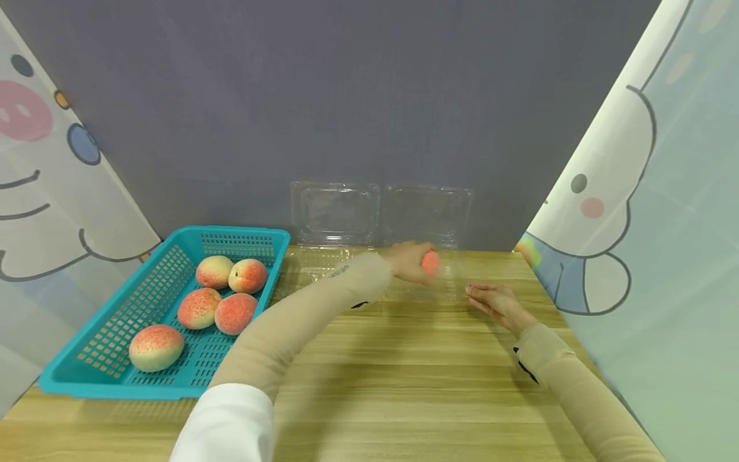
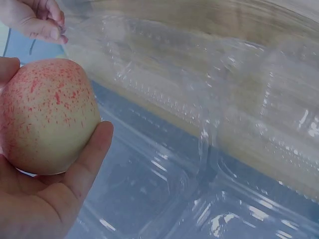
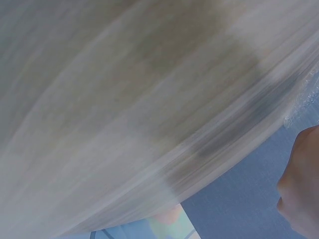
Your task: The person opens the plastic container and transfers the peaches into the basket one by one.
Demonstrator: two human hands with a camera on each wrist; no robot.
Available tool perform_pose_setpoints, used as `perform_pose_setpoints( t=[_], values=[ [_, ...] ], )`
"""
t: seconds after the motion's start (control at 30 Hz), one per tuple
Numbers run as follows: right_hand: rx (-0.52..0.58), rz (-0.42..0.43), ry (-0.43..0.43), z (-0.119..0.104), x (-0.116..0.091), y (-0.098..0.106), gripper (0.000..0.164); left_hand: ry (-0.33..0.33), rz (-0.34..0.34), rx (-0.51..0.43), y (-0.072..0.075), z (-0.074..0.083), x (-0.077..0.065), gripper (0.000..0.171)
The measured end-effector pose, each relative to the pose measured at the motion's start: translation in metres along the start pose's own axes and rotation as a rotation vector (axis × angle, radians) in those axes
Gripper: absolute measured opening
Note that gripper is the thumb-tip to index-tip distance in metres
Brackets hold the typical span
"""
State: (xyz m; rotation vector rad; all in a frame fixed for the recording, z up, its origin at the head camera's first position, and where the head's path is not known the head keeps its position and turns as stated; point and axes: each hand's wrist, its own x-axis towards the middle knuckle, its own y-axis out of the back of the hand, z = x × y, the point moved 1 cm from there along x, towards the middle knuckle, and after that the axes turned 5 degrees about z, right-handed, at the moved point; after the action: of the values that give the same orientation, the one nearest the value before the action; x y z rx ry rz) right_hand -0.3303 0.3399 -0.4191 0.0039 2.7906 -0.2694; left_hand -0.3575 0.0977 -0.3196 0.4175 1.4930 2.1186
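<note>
In my left hand [image 1: 411, 262] is a peach [image 2: 52, 117], blushed red and cream, with the fingers and thumb curled round it. That hand reaches across over the right-hand clear plastic clamshell box [image 1: 444, 296], whose raised lid [image 1: 428, 215] leans near the grey backdrop. At the box's right edge is my right hand [image 1: 493, 301]; thumb and finger pinch there in the left wrist view. A second clear clamshell [image 1: 308, 260] stands open to the left, its lid [image 1: 337, 215] upright too. The left forearm partly hides both boxes.
A teal plastic basket [image 1: 86, 387] on the left of the wooden table [image 1: 416, 398] holds several peaches [image 1: 157, 348]. The grey backdrop [image 1: 369, 96] rises right behind the boxes. Printed cloth panels [image 1: 652, 224] flank both sides.
</note>
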Motion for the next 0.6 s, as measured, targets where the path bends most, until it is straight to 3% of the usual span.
perform_pose_setpoints(
  t=[0.3, 0.6],
  values=[
    [0.0, -0.001, -0.007, 0.001, 0.002, 0.0, 0.063, -0.034, 0.008, 0.004, 0.023, -0.015, -0.033, 0.072],
    [-0.015, -0.009, 0.006, 0.001, 0.002, 0.0, 0.061, -0.007, 0.012, 0.031, 0.042, -0.037, -0.069, 0.076]
  ],
)
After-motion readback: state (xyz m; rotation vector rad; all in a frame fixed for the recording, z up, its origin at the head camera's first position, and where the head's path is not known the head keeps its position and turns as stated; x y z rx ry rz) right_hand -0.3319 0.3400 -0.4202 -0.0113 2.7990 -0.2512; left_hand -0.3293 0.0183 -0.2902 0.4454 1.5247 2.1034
